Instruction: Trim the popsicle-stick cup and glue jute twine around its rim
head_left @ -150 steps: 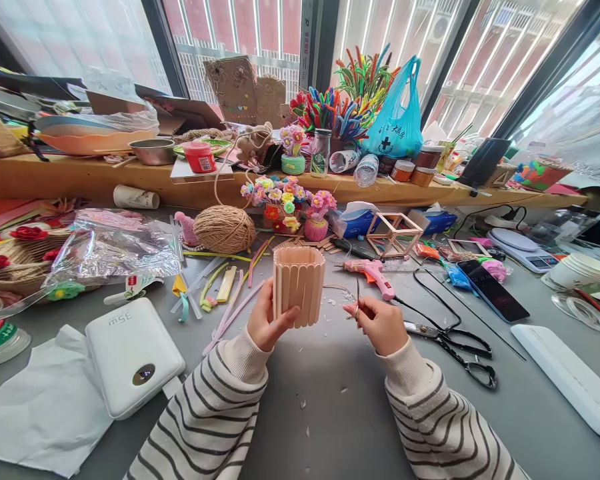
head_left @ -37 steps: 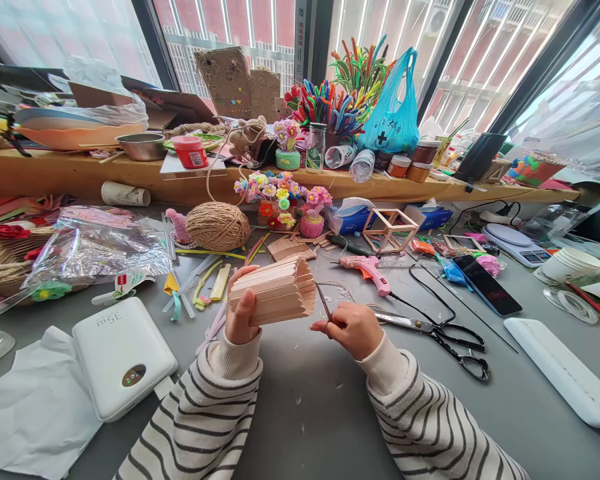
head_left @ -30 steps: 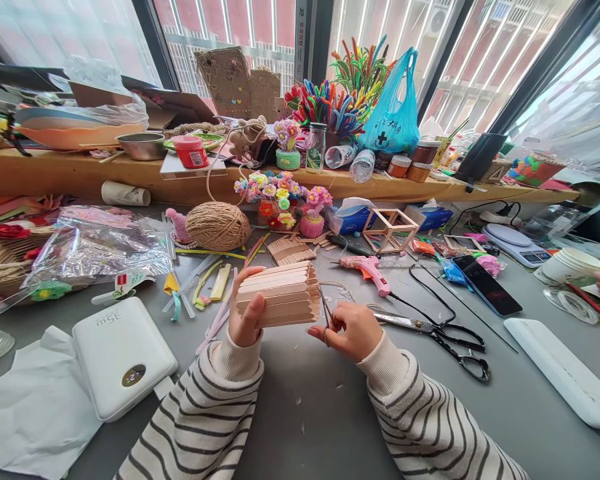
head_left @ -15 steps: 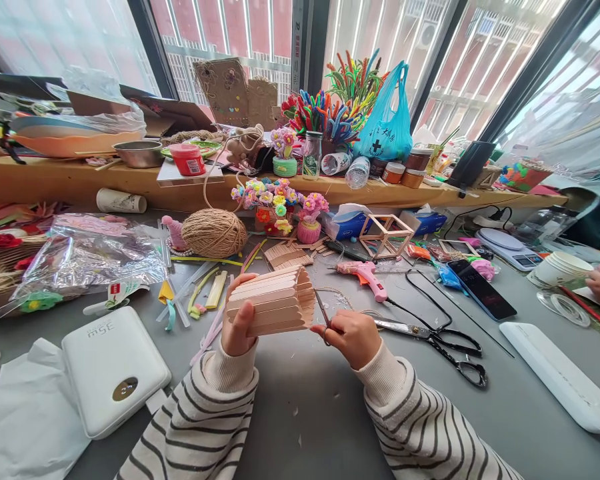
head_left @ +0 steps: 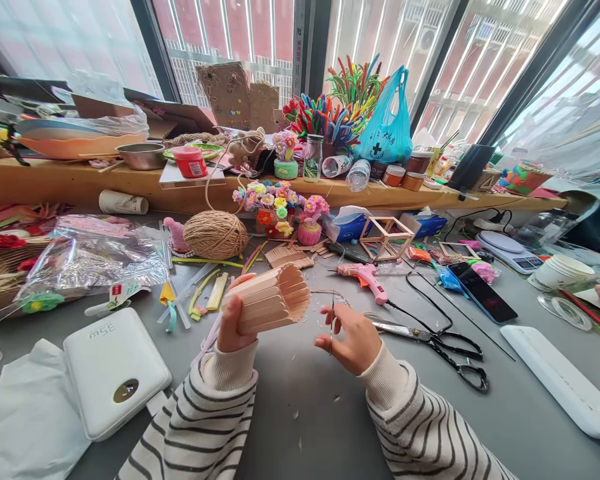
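Wooden cup (head_left: 265, 305) clasped in left hand (head_left: 232, 323), scissors (head_left: 333, 308) held in right hand (head_left: 357, 339), hands apart

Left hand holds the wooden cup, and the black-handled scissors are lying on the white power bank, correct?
No, the black-handled scissors lie on the grey table, not the power bank, as the head view shows. The left hand holds the wooden cup.

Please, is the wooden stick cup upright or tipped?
Tipped: the left hand holds the wooden stick cup sideways, its open mouth facing right.

Matt wooden cup (head_left: 266, 303), rough twine ball (head_left: 216, 235)
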Tool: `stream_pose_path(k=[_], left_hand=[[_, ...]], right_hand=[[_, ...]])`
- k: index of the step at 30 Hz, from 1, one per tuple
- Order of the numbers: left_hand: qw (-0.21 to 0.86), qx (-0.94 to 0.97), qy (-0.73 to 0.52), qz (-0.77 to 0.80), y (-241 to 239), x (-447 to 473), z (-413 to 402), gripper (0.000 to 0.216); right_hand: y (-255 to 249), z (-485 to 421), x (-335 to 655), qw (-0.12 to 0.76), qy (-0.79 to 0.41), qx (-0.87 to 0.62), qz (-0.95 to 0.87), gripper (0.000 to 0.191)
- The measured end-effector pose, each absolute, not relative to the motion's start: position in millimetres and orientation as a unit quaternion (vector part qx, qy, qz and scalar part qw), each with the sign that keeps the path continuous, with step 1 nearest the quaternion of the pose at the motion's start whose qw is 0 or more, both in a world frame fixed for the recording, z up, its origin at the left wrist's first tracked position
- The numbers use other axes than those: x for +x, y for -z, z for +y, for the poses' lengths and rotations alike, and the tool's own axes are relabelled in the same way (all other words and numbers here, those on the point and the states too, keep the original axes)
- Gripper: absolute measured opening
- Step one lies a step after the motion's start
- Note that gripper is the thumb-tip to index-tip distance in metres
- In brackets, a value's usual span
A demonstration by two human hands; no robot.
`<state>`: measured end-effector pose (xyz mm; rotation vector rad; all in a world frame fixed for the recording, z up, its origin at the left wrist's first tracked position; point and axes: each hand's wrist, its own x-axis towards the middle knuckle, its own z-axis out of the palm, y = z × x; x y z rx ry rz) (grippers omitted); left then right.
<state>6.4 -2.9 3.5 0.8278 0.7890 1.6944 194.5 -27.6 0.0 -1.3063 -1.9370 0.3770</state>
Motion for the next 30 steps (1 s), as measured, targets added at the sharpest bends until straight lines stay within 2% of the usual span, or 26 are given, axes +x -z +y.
stream_pose_path(k=[2, 7, 10, 15, 21, 30], left_hand=[[0.524, 0.339, -0.709, 0.329, -5, 6, -4, 0.046], [0.495, 0.386, -0.691, 0.358, -6, 12, -8, 0.052], [0.501, 0.407, -0.674, 0.360, -5, 16, -10, 0.058], [0.507, 0.452, -0.637, 0.365, -3, 18, -10, 0.059], [0.475, 0.493, -0.627, 0.372, 0, 16, -10, 0.058], [0.483, 0.486, -0.627, 0.372, 2, 17, -7, 0.058]], right_hand=[[-4, -28, 195, 0.401, -0.208, -0.508, -0.733, 0.062], [-7, -24, 192, 0.464, -0.423, -0.500, -0.597, 0.043], [-6, -22, 191, 0.483, -0.503, -0.480, -0.532, 0.039], [-8, -22, 191, 0.499, -0.486, -0.496, -0.518, 0.031], [-11, -22, 194, 0.485, -0.455, -0.512, -0.543, 0.033], [-7, -21, 194, 0.524, -0.423, -0.512, -0.532, 0.027]])
